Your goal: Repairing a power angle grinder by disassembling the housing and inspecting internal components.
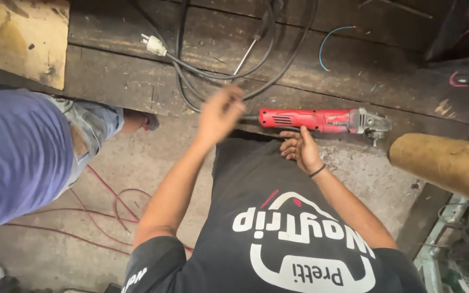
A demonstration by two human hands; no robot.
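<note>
The dark wooden bench (pixel 137 81) fills the upper frame, and its front edge crosses the centre. The red angle grinder (pixel 321 120) lies along this edge. The left hand (pixel 221 114), blurred, loosely spread, is near the grinder's cord end. The right hand (pixel 299 149), fingers curled, is just below the grinder.

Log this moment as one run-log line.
left hand: blurred, by grinder's cord end, empty | right hand: open, near red angle grinder | grinder: lying on wooden bench

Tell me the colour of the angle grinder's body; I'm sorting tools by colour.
Red, with a grey metal head, in the head view: the angle grinder lies on the dark wooden bench just beyond the right hand.
</note>
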